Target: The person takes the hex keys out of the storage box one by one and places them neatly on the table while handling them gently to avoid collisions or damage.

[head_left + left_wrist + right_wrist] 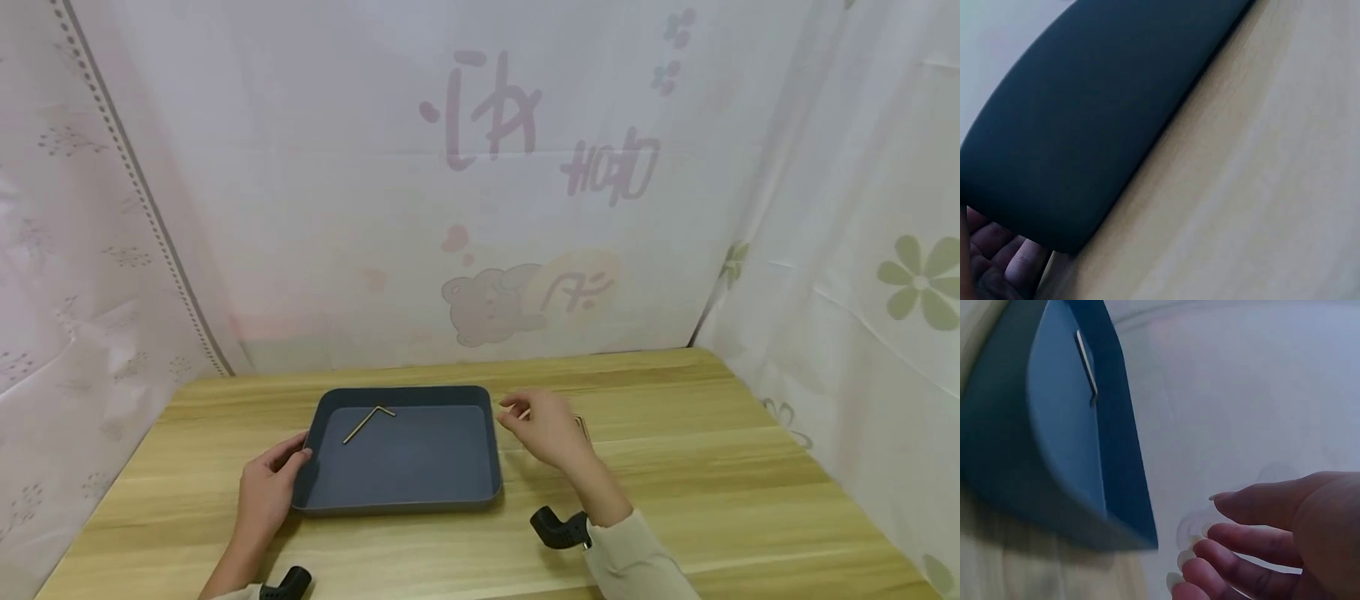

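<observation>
A dark blue-grey rectangular tray (420,467) lies on the wooden table. Inside it, toward the back left, rests a brass-coloured L-shaped hex key (362,425). My left hand (266,487) holds the tray's left side, thumb over the rim and fingers against the outer wall. In the left wrist view the tray wall (1085,125) hides part of those fingers. Just off the tray's right rim hovers my right hand (543,427), its fingers loosely bent with nothing between them. The right wrist view shows a gap between the thumb and fingers of that hand (1272,537).
Thin brass-coloured L-shaped pieces (582,428) lie on the table (720,467) beyond my right hand, partly covered by it. A printed curtain (337,208) hangs behind the table and along both sides. Black wrist mounts (558,529) sit at both sleeves.
</observation>
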A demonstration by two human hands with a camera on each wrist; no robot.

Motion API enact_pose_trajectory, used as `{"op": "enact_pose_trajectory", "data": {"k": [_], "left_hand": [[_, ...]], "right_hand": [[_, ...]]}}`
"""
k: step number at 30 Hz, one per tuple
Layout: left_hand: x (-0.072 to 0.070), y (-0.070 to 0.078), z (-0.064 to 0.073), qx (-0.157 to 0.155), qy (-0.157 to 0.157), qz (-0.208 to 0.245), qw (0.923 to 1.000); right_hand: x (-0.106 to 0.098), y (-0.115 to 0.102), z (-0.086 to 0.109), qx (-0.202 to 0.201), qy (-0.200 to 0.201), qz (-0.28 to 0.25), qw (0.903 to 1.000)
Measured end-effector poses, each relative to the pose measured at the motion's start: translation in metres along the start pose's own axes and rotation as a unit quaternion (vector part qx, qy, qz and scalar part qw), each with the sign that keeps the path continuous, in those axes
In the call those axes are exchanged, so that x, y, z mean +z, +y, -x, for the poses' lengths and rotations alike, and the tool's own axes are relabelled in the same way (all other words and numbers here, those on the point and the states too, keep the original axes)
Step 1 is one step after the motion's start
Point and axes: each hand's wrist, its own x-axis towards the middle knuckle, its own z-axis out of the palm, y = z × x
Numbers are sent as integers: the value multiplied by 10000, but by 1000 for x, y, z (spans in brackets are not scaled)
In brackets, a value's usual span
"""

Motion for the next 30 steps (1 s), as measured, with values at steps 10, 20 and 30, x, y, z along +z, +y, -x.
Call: {"op": "enact_pose_trajectory", "data": {"k": [10,20,30], "left_hand": [[1,-2,0,39,39,22,10000],[0,-4,-2,53,-7,84,10000],[0,-2,-1,118,-14,93,9999]], "right_hand": [[24,-54,-9,-747,-715,192,9945],[64,-66,-33,-616,-1452,77,9875],[89,-64,-56,-447,-1962,-203,9793]]}}
